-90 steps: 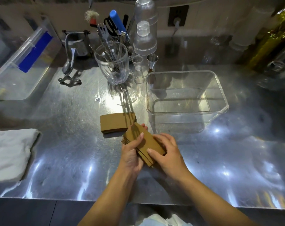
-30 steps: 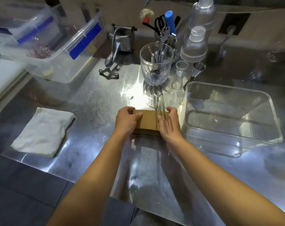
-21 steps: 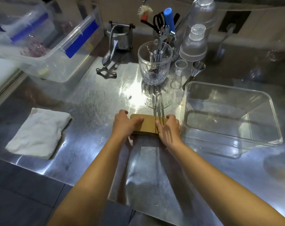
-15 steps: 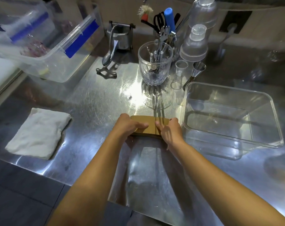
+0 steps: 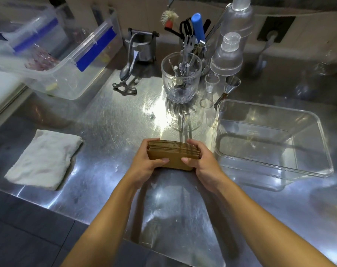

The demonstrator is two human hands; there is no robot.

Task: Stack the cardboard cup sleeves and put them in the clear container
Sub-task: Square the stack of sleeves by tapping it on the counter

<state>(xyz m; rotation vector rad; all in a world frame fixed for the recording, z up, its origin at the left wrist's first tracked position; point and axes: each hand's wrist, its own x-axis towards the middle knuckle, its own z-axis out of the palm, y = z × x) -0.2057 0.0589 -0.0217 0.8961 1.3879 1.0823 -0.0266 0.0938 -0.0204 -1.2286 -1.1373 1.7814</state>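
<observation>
A stack of brown cardboard cup sleeves [image 5: 173, 155] is held on edge over the steel counter [image 5: 109, 120], its upper edges showing as several ridges. My left hand [image 5: 147, 163] grips the stack's left end and my right hand [image 5: 203, 165] grips its right end, thumbs pressed on the near face. The clear container [image 5: 316, 151] stands with nothing in it just to the right of my right hand, a small gap between them.
A folded white cloth [image 5: 44, 158] lies at the left. Behind the stack stand a glass jar of tools [image 5: 180, 78], a small clear cup [image 5: 210, 89], a metal jigger [image 5: 230, 87] and plastic shakers [image 5: 229, 53]. A big plastic bin [image 5: 67, 54] sits far left.
The two piles of sleeves became one stack. My hands squared it flat on the counter, then tipped it up on edge and lifted it a little toward me.
</observation>
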